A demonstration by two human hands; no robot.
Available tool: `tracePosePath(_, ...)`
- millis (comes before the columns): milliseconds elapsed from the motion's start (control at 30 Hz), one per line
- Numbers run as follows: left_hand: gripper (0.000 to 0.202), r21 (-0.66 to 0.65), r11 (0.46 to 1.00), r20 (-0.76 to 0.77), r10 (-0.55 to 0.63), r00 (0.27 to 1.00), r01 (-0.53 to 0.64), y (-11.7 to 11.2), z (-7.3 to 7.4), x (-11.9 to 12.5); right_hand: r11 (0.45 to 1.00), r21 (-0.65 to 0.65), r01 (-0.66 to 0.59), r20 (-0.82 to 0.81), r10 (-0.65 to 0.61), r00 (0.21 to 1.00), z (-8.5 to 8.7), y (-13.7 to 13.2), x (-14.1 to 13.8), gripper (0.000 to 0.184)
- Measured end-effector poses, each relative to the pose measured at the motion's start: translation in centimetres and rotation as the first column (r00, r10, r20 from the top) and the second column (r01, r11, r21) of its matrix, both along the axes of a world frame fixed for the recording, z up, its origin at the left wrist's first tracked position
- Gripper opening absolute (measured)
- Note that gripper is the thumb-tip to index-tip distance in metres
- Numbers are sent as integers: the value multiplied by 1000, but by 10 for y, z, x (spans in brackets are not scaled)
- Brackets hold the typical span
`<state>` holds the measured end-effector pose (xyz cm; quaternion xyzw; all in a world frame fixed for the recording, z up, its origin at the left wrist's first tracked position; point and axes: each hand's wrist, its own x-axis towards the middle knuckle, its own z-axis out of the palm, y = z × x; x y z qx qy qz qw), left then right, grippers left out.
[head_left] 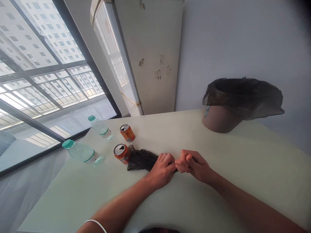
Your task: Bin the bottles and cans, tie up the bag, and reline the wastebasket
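A black plastic bag (143,159), bunched into a strip, lies over the table in front of me. My left hand (163,170) is closed around its right part. My right hand (193,165) is closed just beside the left one, its fingers gripping the bag's end, of which only a small dark bit shows. The bag's left end touches or nearly touches an opened orange can (122,154). Another opened orange can (127,133) stands a little behind that one.
Two clear plastic bottles with green caps, a nearer bottle (84,153) and a farther bottle (100,127), are on the left of the white table (97,204). A brown bin (220,119) lined with a black bag stands at the back right. Behind the table is a fridge (155,38).
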<state>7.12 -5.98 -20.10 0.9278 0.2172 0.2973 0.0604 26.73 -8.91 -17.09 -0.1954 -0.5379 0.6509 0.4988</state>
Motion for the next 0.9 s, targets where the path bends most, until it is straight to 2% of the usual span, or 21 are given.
tracePosePath(133,24,-43,999,32,-27,999,29,1,8,-2,992,-103,71,-91,-81,993,4,4,0,46)
tracePosePath(300,40,-118,989,49,-87,995,93,2,13,-3,973,-190,134,-155,-165,974,14,11,9,45)
tracePosePath(600,16,-94,996,-18,1,1000,-3,2,12,-3,951,-235,202,-166,-244,955,23,17,20,45)
tracePosePath(900,16,-80,995,0,53,999,-53,3,14,-3,911,-233,340,-152,-380,913,36,21,46,47)
